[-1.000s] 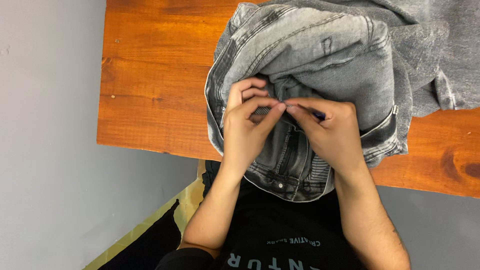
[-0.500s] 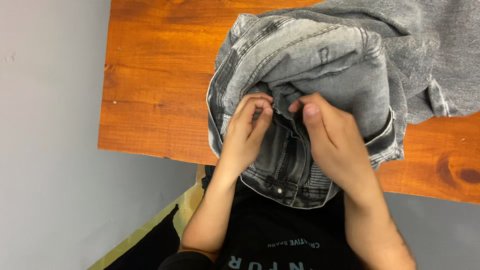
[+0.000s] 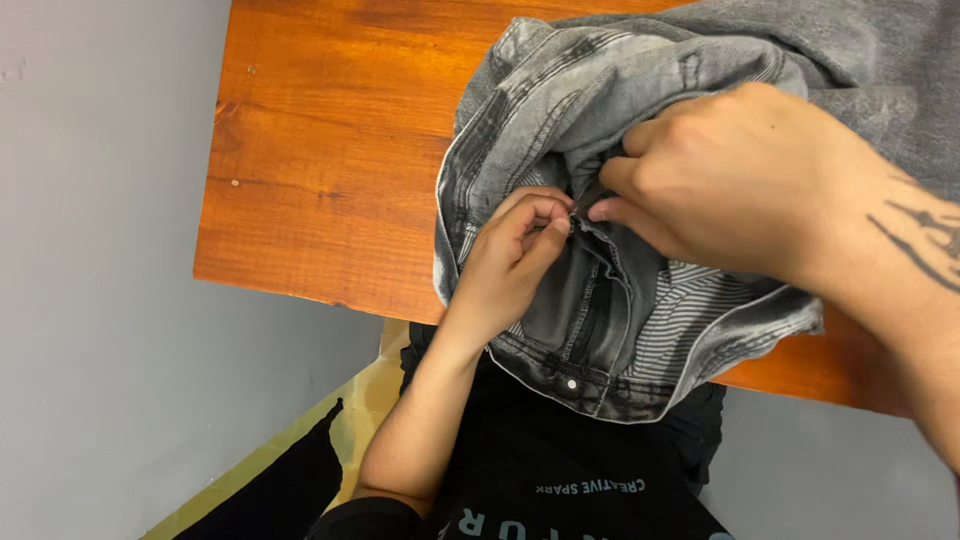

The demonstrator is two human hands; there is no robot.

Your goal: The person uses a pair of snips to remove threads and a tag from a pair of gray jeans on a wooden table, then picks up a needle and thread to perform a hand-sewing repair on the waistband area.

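Note:
A pair of grey washed denim jeans (image 3: 620, 80) lies bunched on an orange-brown wooden table (image 3: 330, 170), its waistband hanging over the near edge with the striped pocket lining (image 3: 690, 320) showing. My left hand (image 3: 505, 265) pinches the fabric at the fly, fingertips closed on it. My right hand (image 3: 730, 185) reaches in from the right and pinches the same spot of the fly, its fingertips almost touching those of the left. A metal rivet button (image 3: 571, 383) shows on the waistband below.
The table's left and near edges border a grey floor (image 3: 100, 300). My black printed shirt (image 3: 570, 480) sits below the waistband. A yellowish strip (image 3: 360, 420) runs under the table edge.
The view has closed in and my right hand has risen toward the camera. Both hands have shifted slightly while staying pinched together at the fly of the jeans.

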